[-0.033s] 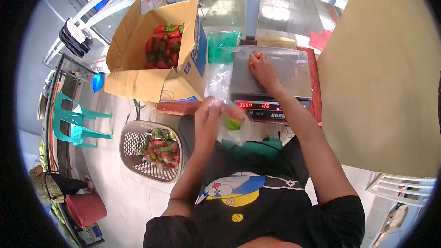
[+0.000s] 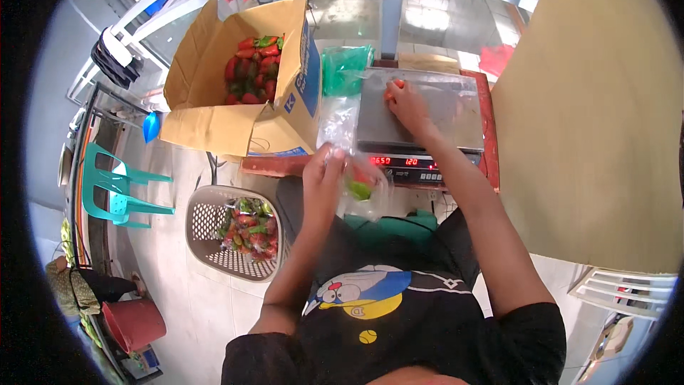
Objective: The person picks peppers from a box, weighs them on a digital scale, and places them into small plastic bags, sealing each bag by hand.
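My left hand (image 2: 324,175) is closed on the gathered top of a clear plastic bag (image 2: 370,207), which hangs in front of the scale. Inside the bag shows a red and green pepper (image 2: 360,190). Over the steel pan of a digital weighing scale (image 2: 456,114), my right hand (image 2: 410,108) has its fingers closed round a red pepper (image 2: 398,84); most of that pepper is hidden. Left of the scale, an open cardboard box (image 2: 203,82) contains several red peppers (image 2: 249,68). Flat clear bags (image 2: 337,125) lie between box and scale.
A beige basket (image 2: 203,232) of bagged peppers (image 2: 251,229) stands low by my left leg. Green plastic (image 2: 345,71) lies beyond the clear bags. A tall tan panel (image 2: 591,135) stands close on the right. A turquoise chair (image 2: 107,185) and a red bucket (image 2: 134,324) are farther left.
My left hand and the hanging bag have shifted very slightly up. My right hand stays at nearly the same spot over the scale pan.
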Demonstrator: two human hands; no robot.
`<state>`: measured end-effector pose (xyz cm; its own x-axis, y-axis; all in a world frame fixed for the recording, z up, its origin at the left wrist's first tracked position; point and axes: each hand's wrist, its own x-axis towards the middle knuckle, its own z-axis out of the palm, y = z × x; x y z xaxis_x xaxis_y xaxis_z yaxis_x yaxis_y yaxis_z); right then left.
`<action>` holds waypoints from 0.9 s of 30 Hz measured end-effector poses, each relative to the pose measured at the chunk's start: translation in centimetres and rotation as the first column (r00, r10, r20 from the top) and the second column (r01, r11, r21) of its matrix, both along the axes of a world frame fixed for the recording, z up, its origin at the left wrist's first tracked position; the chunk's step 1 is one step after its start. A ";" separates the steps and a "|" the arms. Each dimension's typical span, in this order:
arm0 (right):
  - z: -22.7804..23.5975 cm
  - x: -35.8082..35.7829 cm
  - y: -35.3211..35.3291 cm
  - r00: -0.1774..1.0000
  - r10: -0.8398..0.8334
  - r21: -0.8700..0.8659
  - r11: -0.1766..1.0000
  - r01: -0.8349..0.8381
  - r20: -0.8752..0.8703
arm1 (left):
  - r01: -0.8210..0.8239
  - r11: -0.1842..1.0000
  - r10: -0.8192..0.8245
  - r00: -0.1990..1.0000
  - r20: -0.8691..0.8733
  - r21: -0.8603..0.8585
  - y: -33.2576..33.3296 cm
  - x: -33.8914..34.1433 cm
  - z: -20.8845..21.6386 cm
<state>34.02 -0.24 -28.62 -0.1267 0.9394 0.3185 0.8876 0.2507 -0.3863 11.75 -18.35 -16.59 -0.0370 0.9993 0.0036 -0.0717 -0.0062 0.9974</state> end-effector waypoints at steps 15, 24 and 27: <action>12.7 3.3 -20.4 0.079 -0.500 -0.357 0.490 -0.796 -0.863 | 0.294 0.902 -0.131 0.884 -0.450 0.316 1.3 5.9 0.8; 2.8 1.3 -22.6 -0.602 -0.562 -0.300 0.822 -0.485 -0.567 | 0.621 0.728 -0.266 0.647 -0.715 0.291 -3.9 8.6 -0.2; 3.2 0.5 -22.3 -0.286 -0.361 -0.278 0.915 -0.292 -0.888 | 0.566 0.785 -0.257 0.667 -0.699 0.252 -4.7 8.9 -0.1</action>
